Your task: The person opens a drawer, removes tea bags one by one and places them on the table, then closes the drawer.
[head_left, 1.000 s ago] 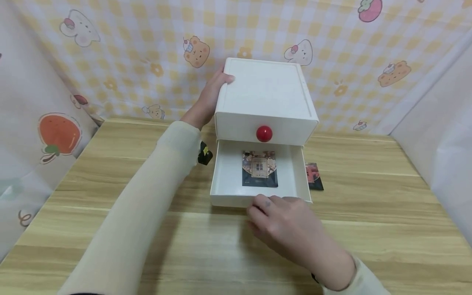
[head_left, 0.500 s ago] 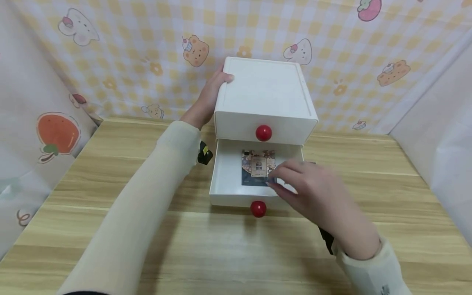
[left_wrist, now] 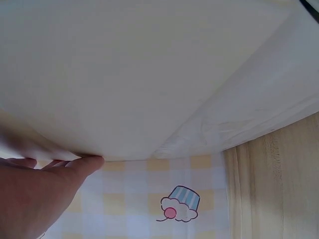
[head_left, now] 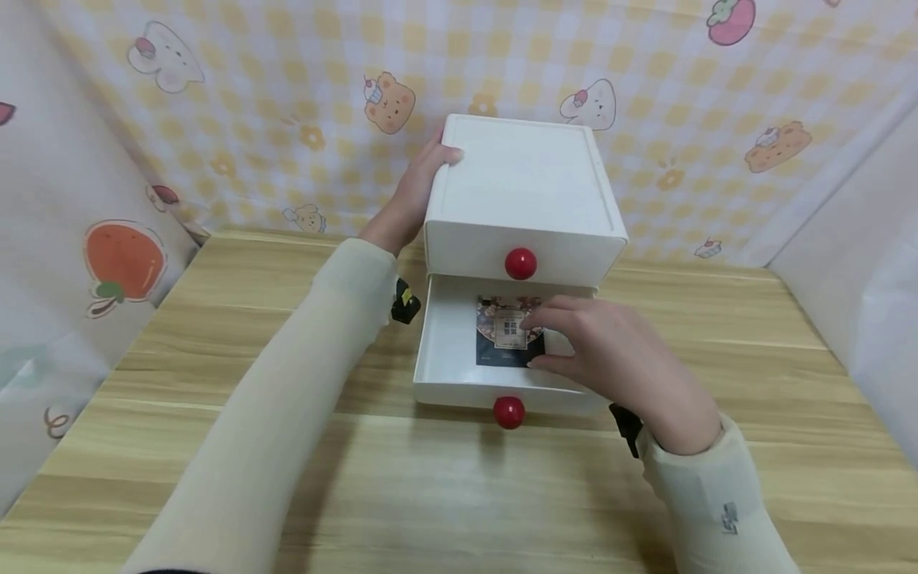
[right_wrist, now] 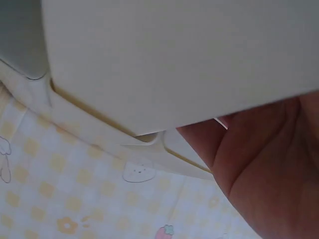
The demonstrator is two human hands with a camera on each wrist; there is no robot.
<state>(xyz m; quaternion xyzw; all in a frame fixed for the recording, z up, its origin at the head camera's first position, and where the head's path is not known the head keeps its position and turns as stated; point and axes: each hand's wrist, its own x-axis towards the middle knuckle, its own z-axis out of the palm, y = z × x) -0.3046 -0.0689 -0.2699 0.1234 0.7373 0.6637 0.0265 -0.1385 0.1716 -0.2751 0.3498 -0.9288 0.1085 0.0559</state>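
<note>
At centre-left of the head view, a person's left hand point(head_left: 412, 195) rests with straight fingers against the upper left side of a white two-drawer box point(head_left: 523, 179) on a wooden table point(head_left: 215, 335), steadying it. At centre, the lower drawer point(head_left: 448, 351) stands pulled out with its red knob point(head_left: 508, 412) forward, and the right hand point(head_left: 610, 359) reaches in, fingers and thumb pinching the right edge of a dark packet point(head_left: 505, 339) lying flat on the drawer floor. Judging by this, the drawer is open and the packet gripped but not yet lifted; the hand hides the packet's right part, and both wrist views show little beyond white plastic.
</note>
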